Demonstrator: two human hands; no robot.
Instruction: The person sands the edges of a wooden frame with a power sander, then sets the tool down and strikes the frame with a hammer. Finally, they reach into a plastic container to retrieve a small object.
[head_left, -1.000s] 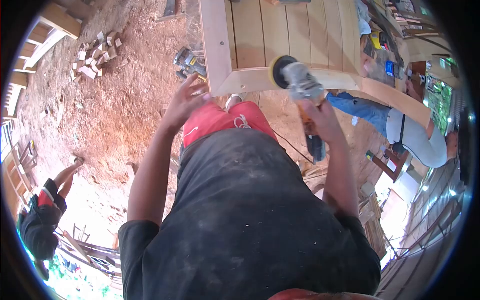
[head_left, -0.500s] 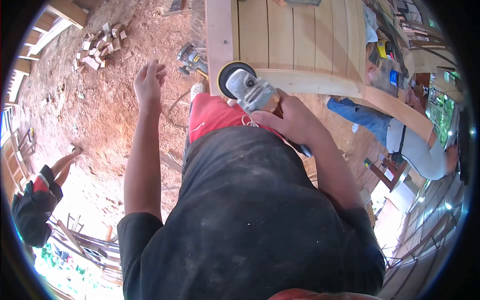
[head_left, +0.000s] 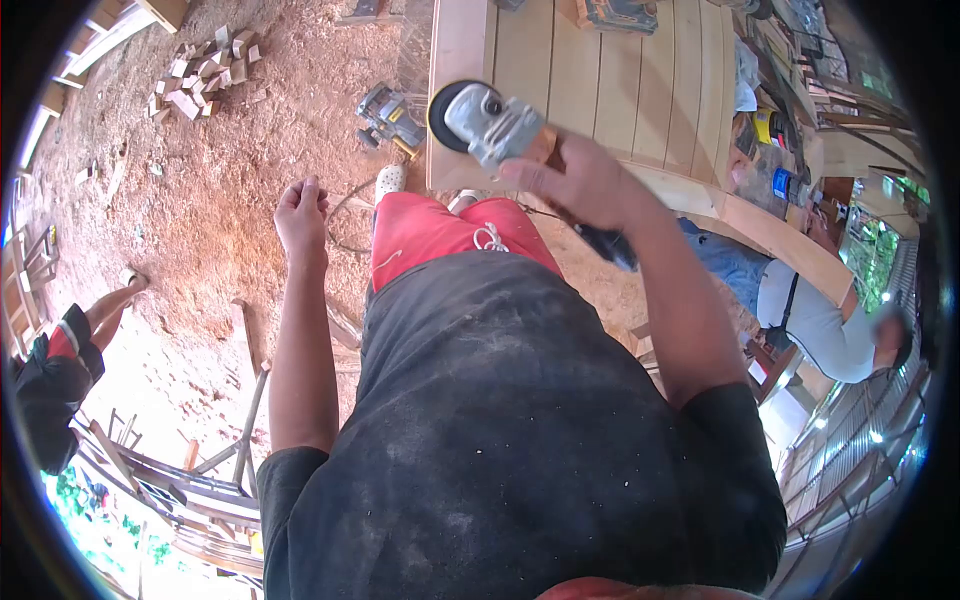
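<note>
My right hand [head_left: 590,185] grips an angle grinder [head_left: 500,125] fitted with a round, yellow-edged sanding disc [head_left: 445,112]. The grinder is raised in front of my waist, its disc overlapping the near left corner of a planked wooden panel [head_left: 570,95] in this view. Part of the handle is hidden behind my fingers. Out to the left, above the ground, my left hand [head_left: 300,215] has its fingers curled in and holds nothing visible.
A yellow-and-black power tool [head_left: 392,120] lies on the shaving-covered ground near my foot, and a pile of wood blocks [head_left: 205,78] farther off. Another tool [head_left: 618,12] sits on the panel. One person [head_left: 800,300] is at the right, another [head_left: 65,360] at the left.
My right hand has lifted the grinder forward, away from my body. My left hand has moved slightly toward me, its fingers curling in. The view has shifted a little.
</note>
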